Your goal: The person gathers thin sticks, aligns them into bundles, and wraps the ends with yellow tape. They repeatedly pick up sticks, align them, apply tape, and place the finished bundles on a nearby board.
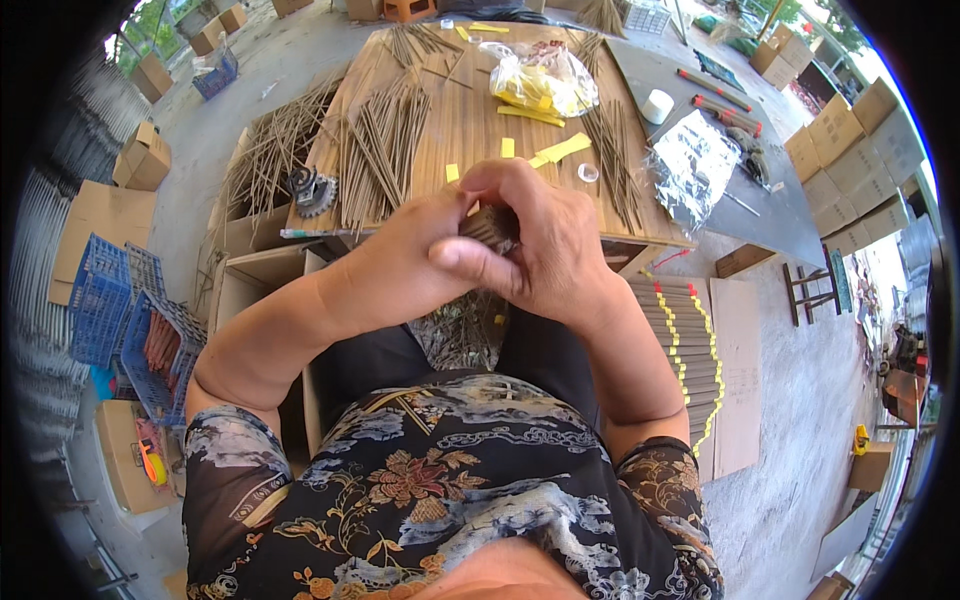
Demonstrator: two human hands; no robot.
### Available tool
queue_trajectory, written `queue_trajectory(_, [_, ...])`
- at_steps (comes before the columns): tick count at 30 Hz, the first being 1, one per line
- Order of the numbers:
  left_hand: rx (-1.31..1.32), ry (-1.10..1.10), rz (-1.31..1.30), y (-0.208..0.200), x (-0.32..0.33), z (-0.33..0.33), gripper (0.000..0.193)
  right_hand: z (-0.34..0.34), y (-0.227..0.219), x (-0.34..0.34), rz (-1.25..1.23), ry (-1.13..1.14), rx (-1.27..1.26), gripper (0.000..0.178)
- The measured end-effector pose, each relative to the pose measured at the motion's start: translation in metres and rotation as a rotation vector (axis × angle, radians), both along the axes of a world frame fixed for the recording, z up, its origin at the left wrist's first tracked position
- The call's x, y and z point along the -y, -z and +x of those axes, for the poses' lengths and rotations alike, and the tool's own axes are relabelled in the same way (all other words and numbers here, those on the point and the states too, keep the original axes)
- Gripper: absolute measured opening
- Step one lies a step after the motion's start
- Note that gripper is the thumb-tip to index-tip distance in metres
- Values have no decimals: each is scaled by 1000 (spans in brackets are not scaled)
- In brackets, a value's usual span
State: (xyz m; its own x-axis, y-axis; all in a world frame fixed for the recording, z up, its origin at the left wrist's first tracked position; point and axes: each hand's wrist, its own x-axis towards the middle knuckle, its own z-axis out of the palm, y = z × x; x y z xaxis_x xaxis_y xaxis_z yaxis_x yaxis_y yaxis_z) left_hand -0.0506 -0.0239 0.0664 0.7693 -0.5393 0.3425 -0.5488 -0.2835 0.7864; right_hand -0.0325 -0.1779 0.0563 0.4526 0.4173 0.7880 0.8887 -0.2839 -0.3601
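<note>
A bundle of thin brown incense sticks [490, 229] stands between my two hands, seen nearly end-on in front of my chest. My left hand [432, 222] is closed against its left side, its fingers partly hidden. From the right, my right hand [550, 225] wraps round the same bundle, thumb across the near side and fingers over the far side. Just beyond, yellow paper strips [562, 149] lie on the wooden table [460, 120]. Loose incense sticks [385, 150] are heaped at its left, and more sticks [612, 150] lie at the right.
A clear plastic bag [545, 75] with yellow strips and a tape roll [588, 173] rest on the table. Finished-looking bundles with yellow bands [690, 350] line cardboard at my right. Blue crates [110, 285] stand left, beyond an open carton [250, 285]. Stacked cartons [845, 150] stand far right.
</note>
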Motion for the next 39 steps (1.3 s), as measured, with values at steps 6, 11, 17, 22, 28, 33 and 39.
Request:
queue_trajectory(6, [-375, 40, -63, 13, 10, -7, 25, -2, 33, 1, 114, -20, -146, 15])
queue_trajectory(11, [-1010, 25, -236, 14, -7, -8, 22, -8, 47, 2, 206, -16, -525, 14])
queue_trajectory(17, [-1060, 29, -343, 36, -16, -15, 29, -5, 61, -8, 221, -40, -576, 19])
queue_trajectory(22, [-1114, -22, -449, 46, -26, -18, 27, 3, 64, -10, 259, -307, -950, 24])
queue_trajectory(28, [-1139, -8, -521, 61, -43, -16, 27, 12, 81, -13, 297, -644, -1145, 23])
queue_trajectory(33, [-1236, 30, -546, 69, -55, -17, 30, 15, 84, -22, 183, -678, -1175, 20])
queue_trajectory(39, [-1210, -101, -536, 82, -71, -16, 32, 40, 103, -38, 96, -681, -1152, 31])
